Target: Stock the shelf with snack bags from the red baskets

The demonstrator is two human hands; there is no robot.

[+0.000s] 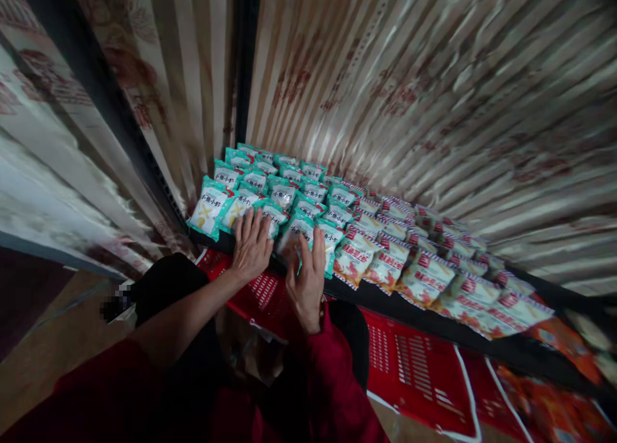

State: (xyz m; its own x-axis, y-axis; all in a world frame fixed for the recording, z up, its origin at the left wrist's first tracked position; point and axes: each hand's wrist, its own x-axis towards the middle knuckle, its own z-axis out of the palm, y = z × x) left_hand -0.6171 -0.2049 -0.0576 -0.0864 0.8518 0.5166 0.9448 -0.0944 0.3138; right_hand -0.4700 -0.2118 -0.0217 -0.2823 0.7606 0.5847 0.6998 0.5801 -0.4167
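Note:
Rows of teal-and-white snack packets (282,193) stand upright on a dark shelf. My left hand (252,247) lies with fingers stretched over the front of a packet (271,216) in the front row. Just to its right, my right hand (307,277) has its fingers extended against two more front packets, one of them a teal packet (332,237) by the fingertips. Neither hand is wrapped round a packet. At the left end of the front row, another teal packet (209,206) leans slightly.
White packets with red print (395,262) fill the shelf to the right. Below the shelf edge (380,299) are red perforated baskets (409,359) with white handles. Corrugated, printed sheeting (385,83) covers the back, and a dark upright post (248,63) stands at the corner. Orange packets (549,398) lie at lower right.

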